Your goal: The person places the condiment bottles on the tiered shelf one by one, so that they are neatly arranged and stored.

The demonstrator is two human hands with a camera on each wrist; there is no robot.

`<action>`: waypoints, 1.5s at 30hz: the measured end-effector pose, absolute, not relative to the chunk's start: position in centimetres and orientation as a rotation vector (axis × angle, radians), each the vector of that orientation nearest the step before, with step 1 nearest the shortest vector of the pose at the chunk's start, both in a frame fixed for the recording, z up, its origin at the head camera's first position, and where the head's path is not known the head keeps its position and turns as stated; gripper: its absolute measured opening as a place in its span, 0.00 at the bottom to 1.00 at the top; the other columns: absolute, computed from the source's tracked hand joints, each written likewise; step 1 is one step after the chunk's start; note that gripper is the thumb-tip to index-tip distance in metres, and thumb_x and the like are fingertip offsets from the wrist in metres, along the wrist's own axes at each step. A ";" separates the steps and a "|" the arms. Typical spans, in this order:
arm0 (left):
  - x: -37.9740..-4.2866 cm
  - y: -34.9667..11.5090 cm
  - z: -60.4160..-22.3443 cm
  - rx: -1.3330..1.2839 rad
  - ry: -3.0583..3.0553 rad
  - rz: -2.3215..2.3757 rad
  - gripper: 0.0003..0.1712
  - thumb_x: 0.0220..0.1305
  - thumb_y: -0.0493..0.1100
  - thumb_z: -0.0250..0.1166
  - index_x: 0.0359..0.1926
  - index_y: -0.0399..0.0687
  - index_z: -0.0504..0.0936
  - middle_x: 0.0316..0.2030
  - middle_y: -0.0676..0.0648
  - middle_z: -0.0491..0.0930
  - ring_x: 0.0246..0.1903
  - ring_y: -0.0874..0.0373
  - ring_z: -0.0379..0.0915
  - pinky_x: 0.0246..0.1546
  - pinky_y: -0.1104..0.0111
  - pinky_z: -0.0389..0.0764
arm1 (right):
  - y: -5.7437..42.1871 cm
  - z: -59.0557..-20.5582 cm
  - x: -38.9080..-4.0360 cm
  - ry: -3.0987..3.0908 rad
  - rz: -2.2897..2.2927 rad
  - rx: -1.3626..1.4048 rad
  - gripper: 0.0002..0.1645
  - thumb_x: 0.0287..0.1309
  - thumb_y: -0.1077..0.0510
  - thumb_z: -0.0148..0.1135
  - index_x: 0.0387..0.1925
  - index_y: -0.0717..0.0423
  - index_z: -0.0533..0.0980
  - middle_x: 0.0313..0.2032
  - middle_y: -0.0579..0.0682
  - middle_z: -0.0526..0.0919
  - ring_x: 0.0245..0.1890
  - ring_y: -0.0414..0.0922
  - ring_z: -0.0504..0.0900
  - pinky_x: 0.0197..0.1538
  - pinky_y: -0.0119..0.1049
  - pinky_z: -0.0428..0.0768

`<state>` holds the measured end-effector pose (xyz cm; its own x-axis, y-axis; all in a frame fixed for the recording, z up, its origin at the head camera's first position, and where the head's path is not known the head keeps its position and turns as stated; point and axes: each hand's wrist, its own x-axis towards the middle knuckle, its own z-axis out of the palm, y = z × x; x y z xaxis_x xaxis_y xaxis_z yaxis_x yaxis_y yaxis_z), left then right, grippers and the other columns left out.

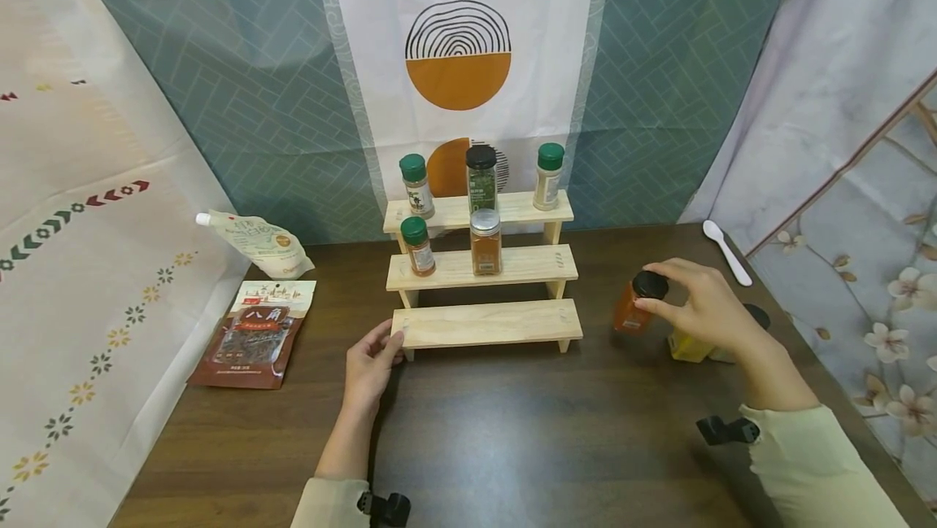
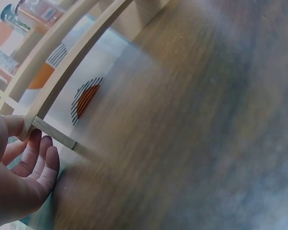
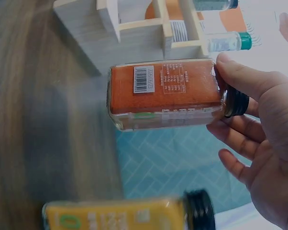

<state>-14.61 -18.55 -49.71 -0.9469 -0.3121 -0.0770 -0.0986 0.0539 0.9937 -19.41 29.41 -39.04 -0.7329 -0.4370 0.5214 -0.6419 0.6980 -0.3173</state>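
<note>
My right hand [image 1: 691, 300] grips a square glass spice jar [image 3: 163, 88] of orange-red powder near its black cap, thumb on one side and fingers on the other. The jar leans slightly, to the right of a three-tier wooden spice rack [image 1: 486, 325]. At the rack's lowest step, my left hand [image 1: 372, 365] pinches the left end, thumb on top and fingers curled below. The middle step carries a green-capped jar [image 1: 417, 247] and a silver-capped jar [image 1: 486, 243]. On the top step stand a black-capped jar [image 1: 481, 178] and two green-capped jars, left [image 1: 416, 186] and right [image 1: 547, 178].
Close by the right hand stands a yellow jar [image 3: 120, 214] with a black cap, another container partly hidden behind the wrist. A white spoon [image 1: 726, 253] lies at the back right. Left of the rack are a brown star-anise packet [image 1: 252, 341] and a spouted pouch [image 1: 259, 243].
</note>
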 end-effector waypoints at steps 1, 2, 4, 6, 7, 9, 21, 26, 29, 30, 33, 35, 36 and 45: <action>-14.6 -18.6 -49.7 0.426 -2.160 -2.016 0.23 0.70 0.37 0.66 0.63 0.33 0.78 0.39 0.43 0.85 0.32 0.58 0.80 0.35 0.72 0.83 | 29.2 -38.9 -19.5 -2.500 0.689 0.834 0.30 0.42 0.60 0.83 0.50 0.62 0.83 0.43 0.54 0.86 0.40 0.52 0.85 0.44 0.34 0.77; -14.6 -18.6 -49.8 0.426 -2.161 -2.017 0.23 0.70 0.37 0.66 0.63 0.33 0.77 0.40 0.42 0.85 0.32 0.58 0.80 0.35 0.72 0.83 | 29.0 -38.7 -19.6 -2.503 0.695 0.829 0.30 0.43 0.60 0.83 0.50 0.63 0.82 0.43 0.55 0.86 0.40 0.52 0.85 0.43 0.36 0.78; -14.6 -18.6 -49.8 0.425 -2.166 -2.015 0.24 0.70 0.37 0.66 0.64 0.33 0.77 0.41 0.42 0.85 0.33 0.57 0.80 0.35 0.72 0.83 | 28.6 -38.3 -19.8 -2.506 0.707 0.815 0.30 0.44 0.60 0.83 0.51 0.63 0.82 0.43 0.55 0.85 0.41 0.53 0.84 0.43 0.41 0.78; -14.6 -18.5 -49.8 0.424 -2.169 -2.010 0.24 0.70 0.38 0.66 0.63 0.33 0.77 0.41 0.41 0.85 0.33 0.57 0.80 0.35 0.72 0.83 | 28.1 -37.9 -20.1 -2.499 0.719 0.810 0.30 0.44 0.61 0.82 0.51 0.64 0.82 0.43 0.57 0.85 0.41 0.54 0.84 0.42 0.45 0.79; -14.6 -18.5 -49.8 0.422 -2.172 -2.006 0.24 0.70 0.38 0.66 0.63 0.33 0.77 0.42 0.40 0.85 0.33 0.57 0.80 0.35 0.72 0.82 | 27.9 -37.6 -20.2 -2.493 0.721 0.809 0.30 0.44 0.61 0.82 0.51 0.64 0.81 0.43 0.57 0.85 0.41 0.54 0.84 0.42 0.47 0.79; -14.6 -18.5 -49.8 0.420 -2.176 -1.995 0.23 0.70 0.38 0.66 0.63 0.33 0.78 0.42 0.40 0.85 0.33 0.58 0.80 0.35 0.73 0.82 | 27.5 -37.1 -20.5 -2.474 0.728 0.819 0.30 0.44 0.62 0.82 0.51 0.65 0.81 0.43 0.58 0.85 0.41 0.55 0.84 0.41 0.50 0.80; -14.4 -18.4 -49.7 0.411 -2.172 -1.970 0.22 0.70 0.38 0.66 0.61 0.33 0.79 0.41 0.39 0.85 0.32 0.57 0.80 0.34 0.73 0.83 | 25.0 -34.3 -22.2 -2.493 0.736 0.825 0.29 0.49 0.61 0.80 0.53 0.67 0.80 0.44 0.60 0.84 0.42 0.57 0.83 0.42 0.53 0.80; -14.4 -18.4 -49.4 0.417 -2.178 -1.993 0.23 0.70 0.38 0.66 0.63 0.32 0.78 0.42 0.38 0.85 0.33 0.57 0.80 0.35 0.72 0.83 | 23.7 -33.6 -23.0 -2.510 0.758 0.831 0.29 0.51 0.59 0.79 0.54 0.66 0.80 0.45 0.59 0.84 0.43 0.56 0.82 0.44 0.54 0.79; -14.2 -18.4 -48.5 0.416 -2.180 -2.012 0.23 0.70 0.36 0.66 0.62 0.31 0.77 0.41 0.38 0.85 0.33 0.56 0.80 0.35 0.71 0.83 | 22.9 -33.2 -23.5 -2.501 0.776 0.848 0.29 0.52 0.59 0.79 0.54 0.65 0.80 0.45 0.59 0.84 0.43 0.56 0.82 0.44 0.54 0.79; -14.1 -18.3 -48.1 0.415 -2.182 -2.013 0.23 0.70 0.36 0.65 0.62 0.30 0.77 0.41 0.38 0.85 0.33 0.56 0.80 0.35 0.70 0.83 | 22.7 -33.1 -23.6 -2.497 0.786 0.857 0.29 0.52 0.59 0.79 0.54 0.65 0.80 0.45 0.59 0.84 0.43 0.56 0.82 0.44 0.53 0.79; -13.6 -18.0 -46.6 0.413 -2.196 -2.009 0.22 0.70 0.34 0.65 0.61 0.28 0.77 0.39 0.38 0.85 0.34 0.52 0.80 0.36 0.69 0.84 | 21.9 -32.9 -24.2 -2.490 0.797 0.895 0.29 0.53 0.59 0.78 0.55 0.66 0.79 0.46 0.60 0.83 0.45 0.58 0.82 0.46 0.55 0.80; -13.3 -17.8 -46.0 0.402 -2.204 -1.999 0.21 0.70 0.33 0.64 0.61 0.26 0.77 0.38 0.38 0.85 0.34 0.50 0.80 0.36 0.68 0.84 | 21.5 -32.8 -24.6 -2.494 0.787 0.914 0.29 0.53 0.58 0.78 0.55 0.66 0.79 0.47 0.61 0.83 0.46 0.59 0.82 0.49 0.57 0.80; -13.3 -17.8 -46.0 0.406 -2.204 -1.998 0.21 0.70 0.33 0.65 0.61 0.27 0.77 0.38 0.38 0.85 0.34 0.49 0.81 0.36 0.68 0.84 | 21.2 -32.8 -24.7 -2.497 0.784 0.924 0.29 0.54 0.58 0.78 0.55 0.67 0.79 0.47 0.62 0.83 0.46 0.60 0.82 0.49 0.57 0.79; -14.5 -18.5 -49.3 0.430 -2.170 -2.001 0.24 0.69 0.37 0.67 0.63 0.32 0.78 0.39 0.40 0.86 0.32 0.56 0.80 0.34 0.73 0.83 | 19.5 -32.5 -25.9 -2.586 0.783 0.944 0.32 0.57 0.56 0.76 0.59 0.68 0.77 0.49 0.63 0.82 0.50 0.61 0.81 0.54 0.59 0.78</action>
